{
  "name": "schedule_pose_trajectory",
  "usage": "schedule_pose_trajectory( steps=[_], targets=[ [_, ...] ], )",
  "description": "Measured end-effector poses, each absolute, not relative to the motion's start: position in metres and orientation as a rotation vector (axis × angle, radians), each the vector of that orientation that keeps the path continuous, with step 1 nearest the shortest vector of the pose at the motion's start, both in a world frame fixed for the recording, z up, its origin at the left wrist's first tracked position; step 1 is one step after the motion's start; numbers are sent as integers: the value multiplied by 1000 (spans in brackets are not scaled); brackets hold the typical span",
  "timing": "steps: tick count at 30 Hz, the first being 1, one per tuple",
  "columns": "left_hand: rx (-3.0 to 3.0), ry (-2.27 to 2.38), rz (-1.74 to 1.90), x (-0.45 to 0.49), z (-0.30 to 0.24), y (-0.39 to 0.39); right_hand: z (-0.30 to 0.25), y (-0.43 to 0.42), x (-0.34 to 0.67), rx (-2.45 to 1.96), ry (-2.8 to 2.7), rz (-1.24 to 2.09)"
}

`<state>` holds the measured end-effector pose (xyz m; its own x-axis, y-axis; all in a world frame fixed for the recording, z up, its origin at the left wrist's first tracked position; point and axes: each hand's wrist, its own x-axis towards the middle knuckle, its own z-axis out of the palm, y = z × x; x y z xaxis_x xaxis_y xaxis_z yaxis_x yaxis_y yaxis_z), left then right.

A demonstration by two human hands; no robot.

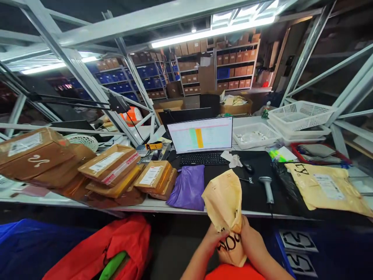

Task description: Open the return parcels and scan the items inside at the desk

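Held nearest the camera, just in front of the desk's near edge, is a crumpled tan paper mailer with bold black lettering (223,198). The left hand (215,237) is closed on its left side, thumb pressed across the front; the right hand (250,235) is closed along its right side, leaving no visible gap at either grip.

From the far left of the desk, a large brown cardboard box with a white label (32,153) sits beside a flatter brown carton with red-and-white tape (110,165), then a small, tape-wrapped brown box (154,179). Next to it lies a shiny purple plastic mailer (188,188). Farther back stand a lit flat-screen monitor (201,136) and a black keyboard (204,159). Right of these lie a black mouse (248,167) and, nearer, a light-grey handheld scanner (267,190). On the near right rests a labelled, pale-yellow mailer (329,188).
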<state>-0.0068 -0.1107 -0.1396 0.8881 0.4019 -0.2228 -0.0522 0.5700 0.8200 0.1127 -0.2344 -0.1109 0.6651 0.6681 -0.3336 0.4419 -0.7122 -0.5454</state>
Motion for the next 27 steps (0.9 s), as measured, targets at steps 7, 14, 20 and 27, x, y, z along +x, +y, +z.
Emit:
schedule_pose_trajectory(
  steps=[7, 14, 20, 27],
  targets=[
    [897, 441, 179, 33, -129, -131, -117, -238, 128, -2523, -1222, 819],
    [670, 675, 158, 20, -133, -124, -147, -250, 101, -2115, -1014, 778],
    [564, 781, 190, 27, -149, -125, -161, -294, 53, -1767, -719, 701],
    [671, 473, -289, 41, -146, -187, -112, -317, 15, -1885, -94, 58]
  ],
)
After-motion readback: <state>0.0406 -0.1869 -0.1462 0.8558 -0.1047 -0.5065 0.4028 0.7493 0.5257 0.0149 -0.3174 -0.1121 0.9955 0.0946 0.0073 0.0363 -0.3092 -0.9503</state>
